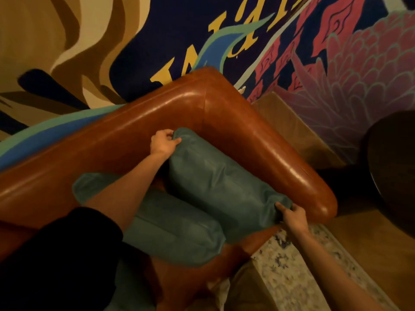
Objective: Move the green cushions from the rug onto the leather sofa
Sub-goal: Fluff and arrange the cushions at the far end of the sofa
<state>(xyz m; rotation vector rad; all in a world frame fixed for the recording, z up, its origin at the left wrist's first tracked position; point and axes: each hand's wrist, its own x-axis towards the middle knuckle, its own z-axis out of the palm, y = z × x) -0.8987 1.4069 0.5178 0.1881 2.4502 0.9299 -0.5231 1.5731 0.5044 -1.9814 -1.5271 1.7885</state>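
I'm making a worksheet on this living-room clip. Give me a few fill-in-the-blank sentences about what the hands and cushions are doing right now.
1. The left hand and the right hand grip opposite ends of the same green ____.
2. That held cushion sits in the corner of the ____ leather sofa.
3. A second green cushion lies on the seat, partly under the person's ____ forearm.
4. The wall behind the sofa is covered by a painted ____.

Missing words: cushion; brown; left; mural

Head view, steeply downward, close over sofa [224, 104].
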